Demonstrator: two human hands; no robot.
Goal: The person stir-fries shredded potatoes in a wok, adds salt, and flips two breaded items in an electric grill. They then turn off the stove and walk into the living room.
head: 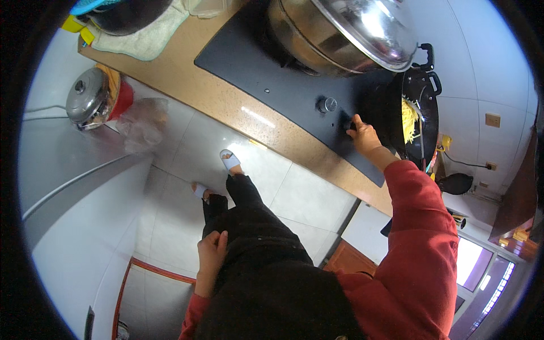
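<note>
My right hand (pixel 364 134) grips a dark control knob (pixel 351 126) on the black gas cooktop (pixel 272 85); the knob is mostly hidden by the fingers. A second, silvery knob (pixel 328 105) stands just beside it, untouched. On the burner next to my hand sits a black wok (pixel 427 110) with yellow shredded food (pixel 409 121) and a long metal utensil in it. A large steel steamer pot (pixel 314 38) with a domed lid (pixel 374 29) stands on the other burner. My left hand (pixel 211 250) hangs at my side by my dark clothing, fingers curled, with nothing seen in it.
The tan countertop edge (pixel 204 93) runs between me and the cooktop. A dark pot (pixel 127 17) rests on a pale cloth (pixel 161 38) at the upper left. Below the counter's left end are a lidded metal pot (pixel 87 95) and a plastic bag (pixel 144 123). Wall sockets (pixel 492 120) are at the right.
</note>
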